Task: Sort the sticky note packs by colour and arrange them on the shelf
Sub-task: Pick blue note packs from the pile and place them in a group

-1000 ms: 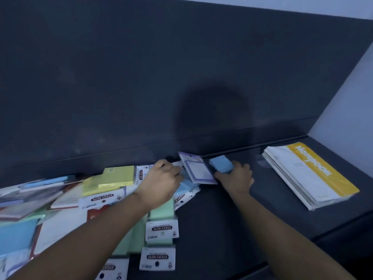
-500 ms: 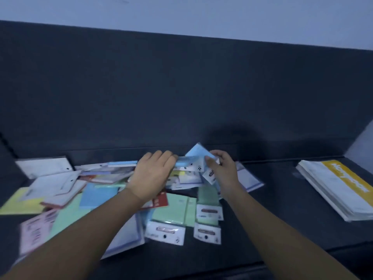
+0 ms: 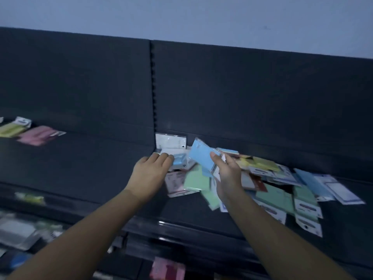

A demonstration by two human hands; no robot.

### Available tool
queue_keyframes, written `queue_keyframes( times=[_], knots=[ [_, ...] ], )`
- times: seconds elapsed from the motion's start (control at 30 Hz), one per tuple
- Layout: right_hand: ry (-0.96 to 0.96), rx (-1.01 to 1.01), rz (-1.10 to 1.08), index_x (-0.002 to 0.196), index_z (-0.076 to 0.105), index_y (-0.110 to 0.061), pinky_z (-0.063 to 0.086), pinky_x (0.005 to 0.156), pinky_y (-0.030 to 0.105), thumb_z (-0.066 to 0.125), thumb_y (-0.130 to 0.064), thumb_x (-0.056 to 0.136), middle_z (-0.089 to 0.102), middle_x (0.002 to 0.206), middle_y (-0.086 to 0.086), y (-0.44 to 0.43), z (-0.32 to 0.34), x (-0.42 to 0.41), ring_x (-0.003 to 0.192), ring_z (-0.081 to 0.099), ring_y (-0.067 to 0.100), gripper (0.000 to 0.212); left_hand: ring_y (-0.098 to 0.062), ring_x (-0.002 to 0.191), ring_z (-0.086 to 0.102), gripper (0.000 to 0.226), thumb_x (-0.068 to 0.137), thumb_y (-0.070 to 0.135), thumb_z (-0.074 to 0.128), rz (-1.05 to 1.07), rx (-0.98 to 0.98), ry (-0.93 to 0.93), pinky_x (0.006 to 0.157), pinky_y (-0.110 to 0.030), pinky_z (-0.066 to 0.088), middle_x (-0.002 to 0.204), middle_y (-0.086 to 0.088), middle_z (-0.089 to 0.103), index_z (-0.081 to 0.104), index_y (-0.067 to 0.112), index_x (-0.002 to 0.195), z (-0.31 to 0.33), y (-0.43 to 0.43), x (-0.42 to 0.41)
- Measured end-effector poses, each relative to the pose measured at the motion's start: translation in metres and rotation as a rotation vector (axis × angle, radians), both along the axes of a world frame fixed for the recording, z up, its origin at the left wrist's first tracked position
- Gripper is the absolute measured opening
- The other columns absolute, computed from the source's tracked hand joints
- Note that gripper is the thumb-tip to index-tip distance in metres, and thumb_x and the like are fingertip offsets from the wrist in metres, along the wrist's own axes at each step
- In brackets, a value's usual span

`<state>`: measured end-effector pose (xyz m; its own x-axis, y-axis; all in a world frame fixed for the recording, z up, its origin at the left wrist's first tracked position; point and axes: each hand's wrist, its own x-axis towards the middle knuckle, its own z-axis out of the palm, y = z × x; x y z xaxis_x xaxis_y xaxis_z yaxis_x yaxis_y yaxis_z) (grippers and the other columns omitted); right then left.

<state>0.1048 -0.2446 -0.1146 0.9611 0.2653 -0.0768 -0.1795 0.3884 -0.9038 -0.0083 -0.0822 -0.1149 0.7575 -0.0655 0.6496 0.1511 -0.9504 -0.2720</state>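
Your right hand [image 3: 228, 174] pinched a blue pack [image 3: 201, 156] above the crowded pile [image 3: 282, 190]. Your left hand [image 3: 150, 172] touched a second blue pack [image 3: 178, 161] beside the back panel [image 3: 242, 98], its grip unclear. The shelf [image 3: 90, 168] stretched leftward to a pink pack [image 3: 37, 135].

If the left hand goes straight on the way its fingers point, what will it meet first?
Probably the small blue pack, just ahead of the left hand; the white pack at the back lies behind it. Depth is unclear.
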Motion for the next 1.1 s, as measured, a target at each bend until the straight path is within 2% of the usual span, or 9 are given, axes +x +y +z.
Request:
queue_keyframes(
  times=[0.1, 0.27, 0.4, 0.5, 0.6, 0.7, 0.77, 0.87, 1.1],
  knots=[
    [0.082, 0.077, 0.048, 0.1, 0.062, -0.006, 0.053, 0.075, 0.035, 0.058, -0.008, 0.09, 0.067, 0.096, 0.008, 0.039, -0.003, -0.035, 0.086, 0.064, 0.022, 0.011, -0.02, 0.057, 0.06, 0.04, 0.048, 0.008, 0.084, 0.065, 0.024, 0.022, 0.045, -0.025, 0.044, 0.07, 0.0, 0.064, 0.071, 0.012, 0.086, -0.008, 0.028, -0.042],
    [0.15, -0.143, 0.288, 0.091, 0.061, -0.013, 0.045, 0.045, 0.021, 0.056, -0.021, 0.093, 0.065, 0.081, 0.001, 0.094, -0.009, -0.08, 0.064, 0.061, 0.014, 0.009, -0.018, 0.061, 0.062, 0.027, 0.058, 0.004, 0.077, 0.087, 0.036, -0.017, 0.05, -0.027, 0.049, 0.072, 0.001, 0.064, 0.071, 0.014, 0.083, -0.018, 0.06, -0.09],
    [0.246, -0.221, 0.425, 0.097, 0.061, -0.008, 0.055, 0.054, 0.028, 0.056, -0.021, 0.093, 0.063, 0.097, 0.01, 0.134, -0.014, -0.099, 0.081, 0.063, 0.021, 0.014, -0.02, 0.066, 0.063, 0.026, 0.075, 0.002, 0.05, -0.009, 0.067, -0.075, 0.058, -0.028, 0.051, 0.077, 0.0, 0.066, 0.07, 0.016, 0.082, -0.022, 0.081, -0.108],
    [0.23, -0.261, 0.434, 0.092, 0.062, -0.01, 0.054, 0.056, 0.028, 0.06, -0.023, 0.091, 0.063, 0.09, 0.005, 0.161, -0.02, -0.101, 0.081, 0.062, 0.016, 0.013, -0.02, 0.071, 0.064, 0.011, 0.076, 0.012, 0.067, -0.012, 0.032, -0.061, 0.062, -0.027, 0.051, 0.081, 0.0, 0.067, 0.072, 0.016, 0.085, -0.028, 0.1, -0.115],
    [0.198, -0.299, 0.419, 0.091, 0.062, -0.008, 0.05, 0.047, 0.022, 0.06, -0.021, 0.09, 0.063, 0.08, 0.003, 0.19, -0.024, -0.094, 0.071, 0.061, 0.013, 0.013, -0.02, 0.097, 0.06, 0.046, 0.081, 0.053, 0.06, 0.105, -0.394, -0.003, 0.078, -0.031, 0.049, 0.106, -0.002, 0.063, 0.068, 0.015, 0.104, -0.038, 0.127, -0.119],
    [0.163, -0.298, 0.428, 0.085, 0.062, -0.009, 0.053, 0.052, 0.02, 0.06, -0.02, 0.091, 0.065, 0.077, 0.003, 0.225, -0.028, -0.083, 0.065, 0.063, 0.013, 0.012, -0.008, 0.12, 0.043, 0.075, 0.08, 0.072, 0.043, 0.107, -1.162, -0.037, 0.097, -0.025, 0.036, 0.132, 0.009, 0.042, 0.042, 0.019, 0.133, -0.038, 0.157, -0.115],
    [0.095, -0.331, 0.476, 0.09, 0.062, -0.008, 0.051, 0.058, 0.025, 0.061, -0.022, 0.09, 0.065, 0.08, 0.003, 0.253, -0.031, -0.073, 0.069, 0.062, 0.014, 0.013, -0.01, 0.119, 0.046, 0.077, 0.08, 0.064, 0.051, 0.137, -1.627, -0.156, 0.097, -0.025, 0.037, 0.137, 0.006, 0.04, 0.033, 0.017, 0.138, -0.037, 0.186, -0.102],
    [-0.031, -0.402, 0.588, 0.093, 0.063, -0.011, 0.048, 0.063, 0.027, 0.065, -0.025, 0.087, 0.065, 0.085, 0.002, 0.288, -0.033, -0.062, 0.074, 0.062, 0.017, 0.015, -0.023, 0.089, 0.064, 0.054, 0.088, 0.044, 0.058, 0.154, -2.089, -0.201, 0.079, -0.032, 0.052, 0.113, -0.017, 0.064, 0.057, -0.002, 0.115, -0.028, 0.226, -0.083],
    [-0.17, -0.431, 0.708, 0.084, 0.069, -0.023, 0.047, 0.061, 0.019, 0.068, -0.026, 0.084, 0.069, 0.085, -0.003, 0.356, -0.037, -0.045, 0.077, 0.062, 0.012, 0.004, -0.02, 0.062, 0.068, 0.017, 0.088, 0.011, 0.063, 0.159, -2.181, -0.182, 0.051, -0.025, 0.053, 0.083, -0.015, 0.071, 0.066, -0.003, 0.097, -0.024, 0.284, -0.066]
  ],
)
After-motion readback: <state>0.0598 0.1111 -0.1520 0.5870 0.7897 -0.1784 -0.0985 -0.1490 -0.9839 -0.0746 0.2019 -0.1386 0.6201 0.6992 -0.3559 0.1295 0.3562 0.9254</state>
